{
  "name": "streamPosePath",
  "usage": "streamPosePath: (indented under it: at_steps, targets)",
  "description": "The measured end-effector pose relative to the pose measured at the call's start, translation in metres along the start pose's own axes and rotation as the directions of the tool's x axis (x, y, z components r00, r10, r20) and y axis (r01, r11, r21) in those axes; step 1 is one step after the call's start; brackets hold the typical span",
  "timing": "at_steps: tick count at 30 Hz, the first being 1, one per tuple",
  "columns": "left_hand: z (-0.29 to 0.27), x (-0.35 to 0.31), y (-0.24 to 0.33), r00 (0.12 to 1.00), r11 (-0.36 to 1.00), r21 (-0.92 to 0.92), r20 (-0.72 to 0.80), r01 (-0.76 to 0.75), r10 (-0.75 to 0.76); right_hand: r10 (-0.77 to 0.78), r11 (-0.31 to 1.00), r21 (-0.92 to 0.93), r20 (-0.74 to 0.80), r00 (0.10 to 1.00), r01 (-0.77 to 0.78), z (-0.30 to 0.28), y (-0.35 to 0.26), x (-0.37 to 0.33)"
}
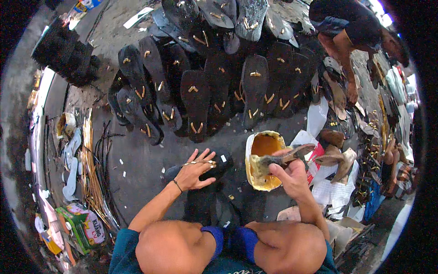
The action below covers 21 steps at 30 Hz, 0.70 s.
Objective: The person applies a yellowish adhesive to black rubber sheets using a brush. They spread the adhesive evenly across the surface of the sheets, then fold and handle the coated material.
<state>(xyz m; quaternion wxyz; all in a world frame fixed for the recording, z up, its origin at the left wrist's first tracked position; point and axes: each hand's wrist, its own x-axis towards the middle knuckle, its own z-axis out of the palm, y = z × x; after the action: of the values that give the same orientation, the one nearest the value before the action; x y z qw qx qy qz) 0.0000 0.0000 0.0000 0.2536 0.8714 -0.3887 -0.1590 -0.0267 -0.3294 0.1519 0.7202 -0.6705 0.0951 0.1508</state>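
Observation:
My left hand [196, 173] lies with its fingers spread on a dark shoe sole [222, 168] on the ground before my knees. Thin tan strips show at its fingers; whether any is gripped is unclear. My right hand [292, 176] is closed round a brush [299, 153] with a dark, flat handle, held over the near side of a cut-open pale container [249, 176]. Amber liquid [267, 142], probably glue, shows inside it, and its rim is crusted yellow. The brush's lower end merges with the crusted rim, so I cannot tell where it ends.
Several dark soles [195, 98] with tan strips lie in overlapping rows ahead. At left are a bundle of thin sticks [89, 169] and a green carton [81, 228]. Paper scraps [331, 192] and wooden forms [344, 164] lie at right. Another person [346, 32] bends over at far right.

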Motion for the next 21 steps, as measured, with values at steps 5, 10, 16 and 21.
streamPosePath:
  at_steps: [5,10,16,21]
  targets:
    - [-0.014,0.017,0.021,0.997,0.996,0.06,0.049,-0.065,0.062,-0.154,0.976,-0.169,-0.067,0.986,0.141,0.035,-0.019,0.026]
    - [-0.069,0.048,0.04,0.783,-0.374,-0.921,0.154,-0.106,-0.602,-0.53,0.818,-0.258,0.012,0.848,0.515,0.064,-0.04,0.057]
    - [-0.092,0.061,0.058,0.698,0.117,-0.993,-0.106,-0.032,-0.708,-0.643,0.625,-0.267,0.357,0.678,0.733,0.087,-0.024,0.047]
    - [-0.081,0.048,0.082,0.756,-0.19,-0.981,0.102,-0.03,-0.646,-0.519,0.713,-0.577,-0.052,0.853,0.398,0.041,-0.048,0.12]
